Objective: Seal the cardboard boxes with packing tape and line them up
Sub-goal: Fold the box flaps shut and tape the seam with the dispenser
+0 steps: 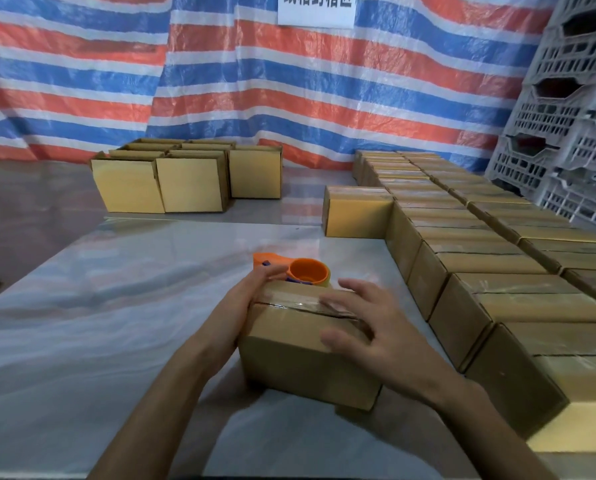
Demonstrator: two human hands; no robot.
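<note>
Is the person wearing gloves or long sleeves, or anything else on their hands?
No gloves. The left hand and the right hand are both bare, and no ring shows on either. The left forearm and the right forearm are bare too: no sleeve, watch or bracelet shows down to the bottom edge of the picture.

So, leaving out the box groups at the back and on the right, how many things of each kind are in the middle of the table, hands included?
Box: 1
Tape dispenser: 1
Hands: 2, left hand and right hand
Total: 4
</note>
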